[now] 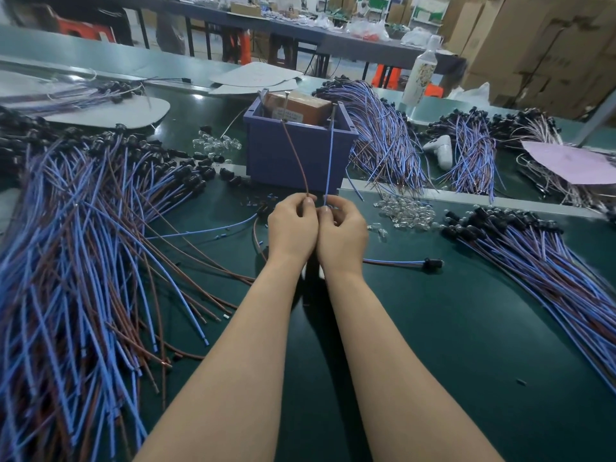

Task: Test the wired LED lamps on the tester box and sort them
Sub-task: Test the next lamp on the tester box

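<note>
The purple tester box point(293, 155) stands at the table's middle, with two metal pins rising from its top. My left hand point(292, 225) pinches a brown wire point(296, 155) whose far end reaches the left pin. Beside it, my right hand point(343, 231) pinches a blue wire point(330, 155) that runs up to the right pin. Both hands sit close together just in front of the box. The lamp at the wires' near end is hidden behind my fingers.
A large heap of blue and brown wired lamps point(83, 245) fills the left. More bundles lie at the right point(540, 258) and behind the box point(383, 135). Clear LED bulbs point(406, 211) are scattered to the right. One loose wired lamp point(430, 262) lies near my right wrist. A bottle point(418, 75) stands behind.
</note>
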`<control>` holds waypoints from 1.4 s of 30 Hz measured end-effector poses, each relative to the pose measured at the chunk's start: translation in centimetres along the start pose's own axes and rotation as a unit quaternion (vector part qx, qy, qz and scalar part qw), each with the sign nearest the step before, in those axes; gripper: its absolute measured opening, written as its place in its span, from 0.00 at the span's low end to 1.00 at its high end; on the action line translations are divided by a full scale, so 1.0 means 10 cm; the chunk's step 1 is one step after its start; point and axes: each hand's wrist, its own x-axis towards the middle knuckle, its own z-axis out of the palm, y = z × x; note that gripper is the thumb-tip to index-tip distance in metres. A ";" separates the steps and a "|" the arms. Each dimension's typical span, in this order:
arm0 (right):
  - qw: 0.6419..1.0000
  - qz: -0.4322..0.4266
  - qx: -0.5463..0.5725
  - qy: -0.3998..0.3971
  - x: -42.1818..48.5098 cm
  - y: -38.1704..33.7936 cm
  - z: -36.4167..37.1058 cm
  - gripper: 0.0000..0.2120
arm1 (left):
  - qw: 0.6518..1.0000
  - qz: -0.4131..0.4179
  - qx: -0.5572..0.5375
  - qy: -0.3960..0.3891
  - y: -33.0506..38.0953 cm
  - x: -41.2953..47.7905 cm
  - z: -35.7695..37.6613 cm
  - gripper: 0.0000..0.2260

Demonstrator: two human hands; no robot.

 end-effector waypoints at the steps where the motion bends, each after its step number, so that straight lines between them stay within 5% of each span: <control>1: 1.000 0.001 0.002 0.002 0.00 0.00 0.00 0.08 | 1.000 -0.001 -0.001 -0.002 0.00 0.00 0.00 0.10; 16: 0.995 -0.076 -0.071 0.011 -0.06 0.00 -0.06 0.15 | 0.999 -0.007 -0.037 -0.013 -0.01 -0.01 -0.01 0.10; 42: 0.993 -0.082 -0.082 0.008 -0.07 -0.02 -0.07 0.15 | 0.999 -0.001 -0.038 -0.028 0.00 0.00 -0.04 0.11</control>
